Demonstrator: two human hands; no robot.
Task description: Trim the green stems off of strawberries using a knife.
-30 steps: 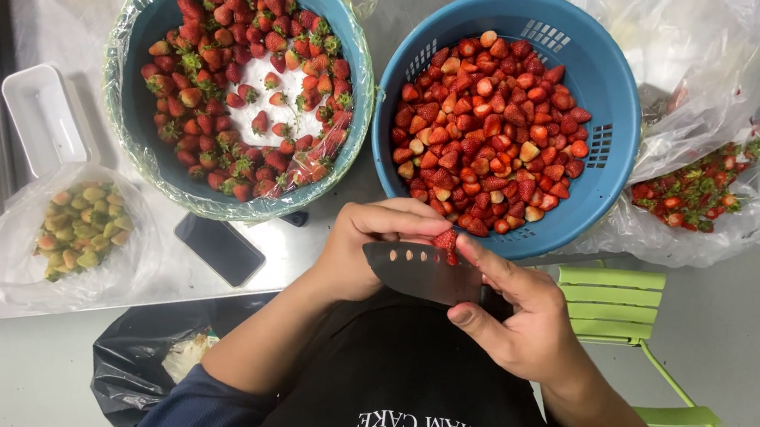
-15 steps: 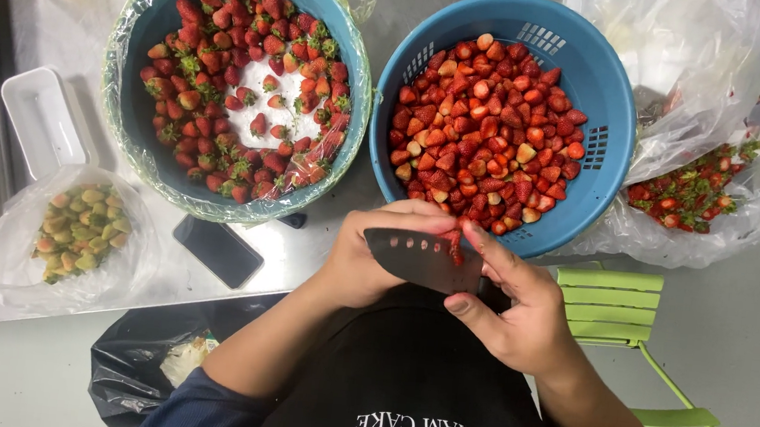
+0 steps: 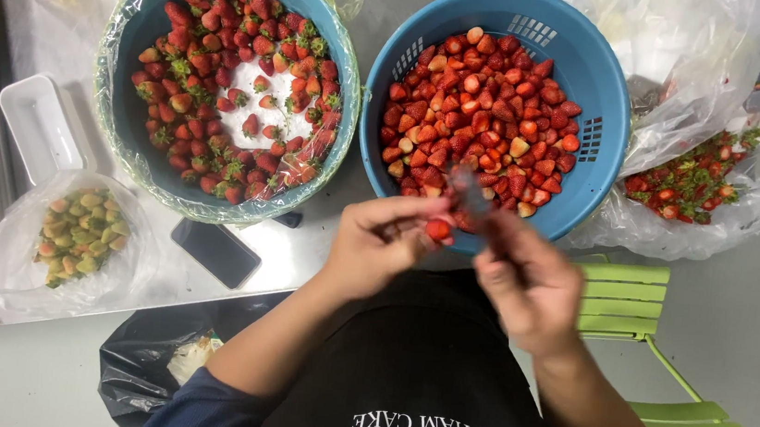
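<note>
My left hand point(image 3: 377, 241) pinches a small red strawberry point(image 3: 438, 230) at its fingertips, just below the rim of the blue slotted basket point(image 3: 591, 141) of trimmed strawberries. My right hand point(image 3: 526, 283) grips a dark-bladed knife point(image 3: 470, 190), blurred, with its blade pointing up toward the basket. The two hands sit close together above my dark apron. To the left stands a blue bowl point(image 3: 143, 24) lined with plastic, holding strawberries with green tops.
A clear bag of strawberry tops and scraps point(image 3: 694, 179) lies at the right. A bag of greenish pieces point(image 3: 76, 231), a white tray point(image 3: 40, 125) and a dark phone point(image 3: 216, 252) lie at the left. A green chair point(image 3: 641, 304) stands under my right arm.
The knife has swung from lying flat across my hands to pointing up. My hands have risen toward the basket and drawn slightly apart, and the strawberry now shows in my left fingertips.
</note>
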